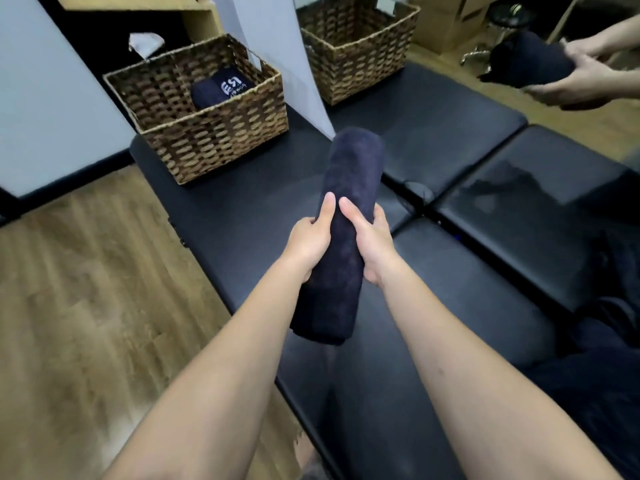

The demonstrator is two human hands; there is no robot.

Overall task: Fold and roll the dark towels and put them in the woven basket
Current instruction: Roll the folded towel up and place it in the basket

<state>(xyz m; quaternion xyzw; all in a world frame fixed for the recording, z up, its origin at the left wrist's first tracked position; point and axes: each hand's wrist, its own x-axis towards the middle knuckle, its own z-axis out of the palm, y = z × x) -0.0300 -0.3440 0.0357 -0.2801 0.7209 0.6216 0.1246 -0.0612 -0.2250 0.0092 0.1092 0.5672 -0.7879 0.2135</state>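
A dark navy rolled towel (pixel 349 188) is held above the black padded table (pixel 242 209), its length pointing away from me. My left hand (pixel 310 239) grips its left side and my right hand (pixel 372 242) grips its right side, both thumbs lying on top. The woven basket (pixel 214 133) stands on the table's far left corner, beyond the roll. Inside it lies another rolled dark towel (pixel 221 88) with white lettering.
A mirror at the back shows a second basket (pixel 356 50) and a reflected pair of hands (pixel 578 74) holding a dark roll. More dark fabric (pixel 595 368) is heaped at the right. Wooden floor (pixel 86 289) lies to the left of the table.
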